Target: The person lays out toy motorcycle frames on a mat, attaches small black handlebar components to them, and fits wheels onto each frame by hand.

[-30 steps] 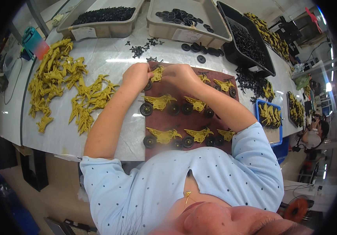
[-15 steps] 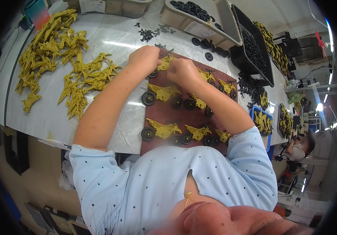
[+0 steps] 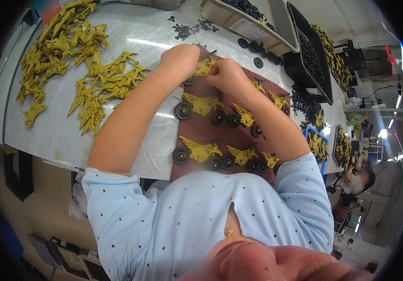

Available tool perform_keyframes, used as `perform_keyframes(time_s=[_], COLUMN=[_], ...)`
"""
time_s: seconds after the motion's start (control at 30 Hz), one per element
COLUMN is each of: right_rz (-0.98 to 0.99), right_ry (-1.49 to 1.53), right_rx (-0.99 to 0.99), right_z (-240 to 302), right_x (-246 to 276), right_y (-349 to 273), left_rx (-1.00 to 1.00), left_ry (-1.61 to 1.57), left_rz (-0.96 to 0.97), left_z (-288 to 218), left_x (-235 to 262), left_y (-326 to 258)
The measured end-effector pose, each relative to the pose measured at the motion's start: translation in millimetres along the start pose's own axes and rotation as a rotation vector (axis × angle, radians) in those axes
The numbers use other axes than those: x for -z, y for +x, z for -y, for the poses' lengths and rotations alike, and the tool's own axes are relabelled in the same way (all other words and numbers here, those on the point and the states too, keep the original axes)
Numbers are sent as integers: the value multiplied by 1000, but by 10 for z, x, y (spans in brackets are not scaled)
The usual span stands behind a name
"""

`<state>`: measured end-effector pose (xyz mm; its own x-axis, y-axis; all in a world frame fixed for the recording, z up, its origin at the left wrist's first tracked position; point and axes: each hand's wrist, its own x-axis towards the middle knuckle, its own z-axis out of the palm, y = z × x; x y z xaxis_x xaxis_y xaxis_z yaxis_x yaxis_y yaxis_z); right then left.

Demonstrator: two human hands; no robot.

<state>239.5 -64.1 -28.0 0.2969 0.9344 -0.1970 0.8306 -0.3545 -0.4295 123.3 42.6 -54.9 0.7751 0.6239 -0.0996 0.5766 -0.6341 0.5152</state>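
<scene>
Gripping one yellow part (image 3: 205,67) at upper centre, over the mat (image 3: 201,131), our left hand (image 3: 180,58) and right hand (image 3: 227,77) pinch it with narrow fingers. A slip could knock nearby wheels (image 3: 183,110) loose.

- I sit at a pale, marble-look worktable (image 3: 131,33) with a glossy top; ceiling light streaks white across it.
- A dark reddish-brown mat (image 3: 220,136) lies on the table in front of me.
- Grey trays (image 3: 239,18) and a black bin (image 3: 311,51) line the far edge.
- Under the table edge to my left, the brownish floor (image 3: 37,206) sits in shadow.
- Off to my right the room runs on, with bright ceiling lamps (image 3: 383,133) and pale walls.
- Another person (image 3: 358,178) sits there, blurred, at a neighbouring bench (image 3: 339,112).
</scene>
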Motion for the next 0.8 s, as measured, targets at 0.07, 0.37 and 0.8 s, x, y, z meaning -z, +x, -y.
perform_keyframes(time_s=[0.07,0.37,0.8], right_rz=[-17,-317,183], right_ry=[-9,-375,231], right_rx=[19,167,-211], right_z=[-9,47,-83], right_x=[-67,-386,40], right_y=[-45,-137,53], left_rx=[-17,-38,-35], left_ry=[3,19,-10], left_rz=[-10,-48,7], left_z=[23,18,18], left_x=[-4,-2,46], left_y=[-11,-9,-9])
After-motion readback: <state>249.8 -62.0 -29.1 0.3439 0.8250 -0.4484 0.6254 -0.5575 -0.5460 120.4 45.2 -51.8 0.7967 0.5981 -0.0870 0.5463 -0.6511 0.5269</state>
